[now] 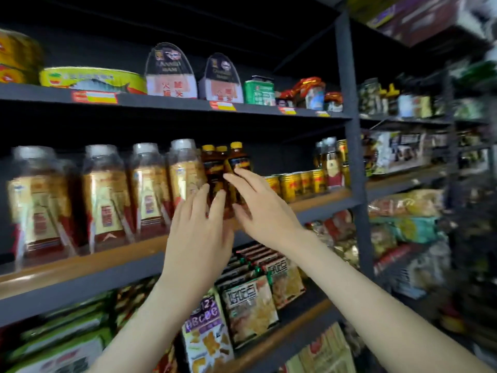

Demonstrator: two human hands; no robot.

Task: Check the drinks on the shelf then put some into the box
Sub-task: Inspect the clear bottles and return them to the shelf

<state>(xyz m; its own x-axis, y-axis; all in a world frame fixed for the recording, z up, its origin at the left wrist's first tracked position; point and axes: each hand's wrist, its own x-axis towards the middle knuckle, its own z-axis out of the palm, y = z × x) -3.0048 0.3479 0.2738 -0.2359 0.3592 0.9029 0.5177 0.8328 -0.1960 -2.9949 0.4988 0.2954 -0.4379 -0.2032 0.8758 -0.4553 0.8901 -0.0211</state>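
Small brown drink bottles (215,168) with yellow caps stand together on the middle shelf (80,267). My left hand (199,235) is raised in front of them with straight fingers, its fingertips at the bottles' lower left. From the right, my right hand (258,203) reaches in with fingers extended across the front of the right bottle. Neither hand plainly closes round a bottle. To the left stand several large clear bottles (105,195) of brown drink with white caps. No box is in view.
Gold cans (298,184) line the same shelf on the right. Tinned food (91,80) sits on the shelf above, snack packets (247,308) on the shelf below. A dark steel upright (352,146) divides this rack from a second stocked rack on the right.
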